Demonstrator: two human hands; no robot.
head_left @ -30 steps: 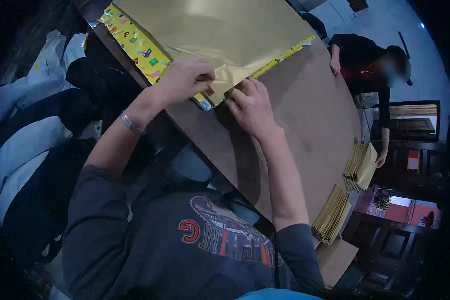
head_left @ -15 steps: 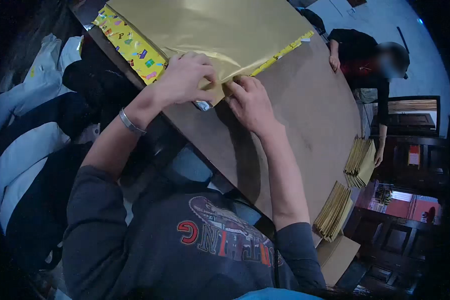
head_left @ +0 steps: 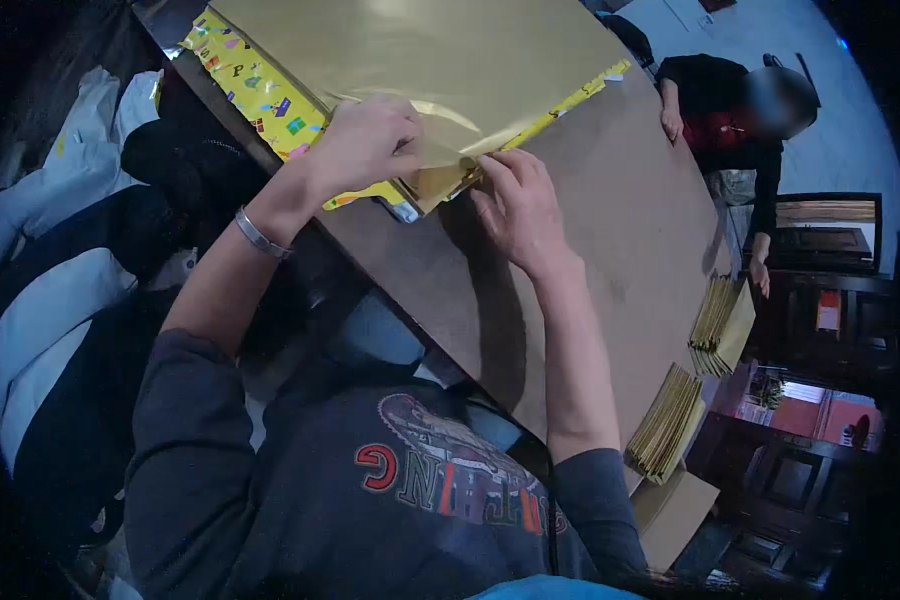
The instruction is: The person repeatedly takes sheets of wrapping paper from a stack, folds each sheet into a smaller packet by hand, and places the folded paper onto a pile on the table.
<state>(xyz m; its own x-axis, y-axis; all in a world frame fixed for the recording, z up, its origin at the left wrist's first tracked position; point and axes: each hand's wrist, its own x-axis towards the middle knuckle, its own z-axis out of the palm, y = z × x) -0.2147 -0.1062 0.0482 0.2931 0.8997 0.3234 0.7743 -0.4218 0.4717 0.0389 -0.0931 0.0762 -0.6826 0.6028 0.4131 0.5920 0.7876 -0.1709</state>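
Observation:
A large gold sheet lies on the brown table, with yellow patterned paper folded along its edges. The sheet's near corner points toward me, and a small silvery bit shows at its tip. Over the sheet beside this corner is my left hand, fingers curled in and slightly blurred; what they grip, if anything, is hidden. My right hand pinches the yellow paper edge just right of the corner, thumb below and fingers above.
Two stacks of folded gold pieces, a nearer stack and a farther stack, stand along the table's right side. A brown cardboard piece lies below them. Across the table a person leans in. White sacks lie at left.
My left hand has shifted slightly left, off the corner, uncovering more of the corner flap. My right hand has moved a little right. The other person's lower hand has lifted from the gold stack.

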